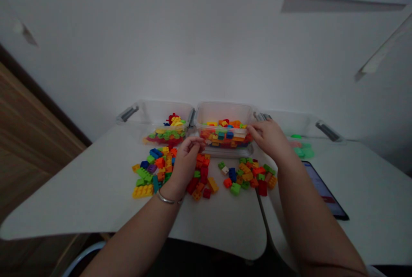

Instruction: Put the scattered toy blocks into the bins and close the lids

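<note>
My left hand is above the left pile of toy building bricks, close to the front of the middle clear plastic box. Its fingers are curled together, and whatever they may hold is too small to make out. At the right front corner of that box is my right hand, thumb and fingers pinched near the rim. Whether it grips the rim or a brick cannot be seen. Many coloured bricks fill the lower part of the box. A second pile of bricks lies on the table below my right hand.
A left clear box holds coloured pieces. A right clear box holds green and pinkish pieces. A tablet or phone lies beside my right forearm. The white table has a seam on the right; a wall stands behind.
</note>
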`<action>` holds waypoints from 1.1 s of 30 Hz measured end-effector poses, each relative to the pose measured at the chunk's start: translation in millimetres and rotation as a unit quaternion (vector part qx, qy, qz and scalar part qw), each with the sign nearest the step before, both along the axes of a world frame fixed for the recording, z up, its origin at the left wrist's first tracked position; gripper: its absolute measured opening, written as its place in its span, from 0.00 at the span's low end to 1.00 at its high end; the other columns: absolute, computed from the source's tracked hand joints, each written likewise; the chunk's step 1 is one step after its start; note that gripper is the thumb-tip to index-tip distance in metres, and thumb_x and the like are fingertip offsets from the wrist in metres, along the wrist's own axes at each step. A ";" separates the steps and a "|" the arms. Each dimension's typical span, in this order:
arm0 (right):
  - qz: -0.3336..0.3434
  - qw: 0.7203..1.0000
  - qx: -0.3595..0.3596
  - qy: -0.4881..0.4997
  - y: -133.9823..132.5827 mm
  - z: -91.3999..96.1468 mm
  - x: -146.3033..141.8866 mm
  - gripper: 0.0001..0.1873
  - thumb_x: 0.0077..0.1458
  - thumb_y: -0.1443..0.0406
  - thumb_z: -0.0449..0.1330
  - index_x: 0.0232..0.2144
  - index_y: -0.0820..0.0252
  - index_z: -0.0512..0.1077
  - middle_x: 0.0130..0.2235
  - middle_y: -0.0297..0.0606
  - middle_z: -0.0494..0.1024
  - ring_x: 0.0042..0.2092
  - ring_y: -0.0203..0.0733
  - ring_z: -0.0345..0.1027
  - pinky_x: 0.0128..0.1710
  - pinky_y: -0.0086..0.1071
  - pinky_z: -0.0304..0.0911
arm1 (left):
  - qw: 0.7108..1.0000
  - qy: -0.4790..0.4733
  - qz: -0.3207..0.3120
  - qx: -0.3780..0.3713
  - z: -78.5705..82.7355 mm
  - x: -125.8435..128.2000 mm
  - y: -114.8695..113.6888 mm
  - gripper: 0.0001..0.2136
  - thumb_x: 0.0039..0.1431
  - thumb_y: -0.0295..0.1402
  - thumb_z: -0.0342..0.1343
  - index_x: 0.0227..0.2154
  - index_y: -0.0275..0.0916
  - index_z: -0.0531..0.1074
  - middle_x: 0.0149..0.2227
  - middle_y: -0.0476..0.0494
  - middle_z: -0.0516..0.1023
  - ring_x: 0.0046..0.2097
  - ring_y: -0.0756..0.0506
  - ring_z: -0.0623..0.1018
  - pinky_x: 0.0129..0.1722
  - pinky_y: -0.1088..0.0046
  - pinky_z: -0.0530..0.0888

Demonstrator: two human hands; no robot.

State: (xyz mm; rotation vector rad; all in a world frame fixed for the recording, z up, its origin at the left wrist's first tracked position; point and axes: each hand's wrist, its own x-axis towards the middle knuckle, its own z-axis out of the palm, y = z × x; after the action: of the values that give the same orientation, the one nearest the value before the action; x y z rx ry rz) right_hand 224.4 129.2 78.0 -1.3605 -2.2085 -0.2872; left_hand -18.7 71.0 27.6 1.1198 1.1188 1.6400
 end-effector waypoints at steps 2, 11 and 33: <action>-0.015 0.999 0.006 -0.037 -1.7 -0.5 -3.0 0.22 0.65 0.59 0.47 0.28 0.58 0.76 0.30 0.40 0.80 0.36 0.47 0.73 0.57 0.54 0.57 | 1.000 -0.002 -0.002 0.003 0.2 0.3 -0.1 0.06 0.50 0.35 0.56 0.30 0.40 0.72 0.29 0.48 0.76 0.33 0.48 0.76 0.38 0.69 0.74; -0.029 0.999 -0.005 -0.022 -10.2 6.3 -9.9 0.22 0.65 0.59 0.45 0.37 0.61 0.77 0.39 0.45 0.82 0.43 0.49 0.74 0.57 0.51 0.56 | 1.000 -0.001 0.004 -0.006 2.2 1.1 -2.1 0.06 0.51 0.35 0.56 0.30 0.39 0.73 0.31 0.47 0.77 0.34 0.48 0.76 0.38 0.70 0.74; 0.061 0.972 -0.162 -0.159 -56.1 -9.2 -79.5 0.10 0.55 0.61 0.62 0.38 0.58 0.78 0.38 0.46 0.82 0.40 0.52 0.76 0.35 0.38 0.67 | 1.000 0.001 -0.005 0.010 0.7 -0.9 0.0 0.05 0.52 0.34 0.56 0.31 0.40 0.74 0.31 0.47 0.77 0.34 0.48 0.76 0.38 0.71 0.73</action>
State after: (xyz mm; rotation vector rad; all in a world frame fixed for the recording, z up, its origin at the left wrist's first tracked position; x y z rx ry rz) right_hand 145.0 73.1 68.8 -1.4154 -2.6892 -0.1076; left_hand -19.6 71.0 28.2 1.1381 1.0976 1.6468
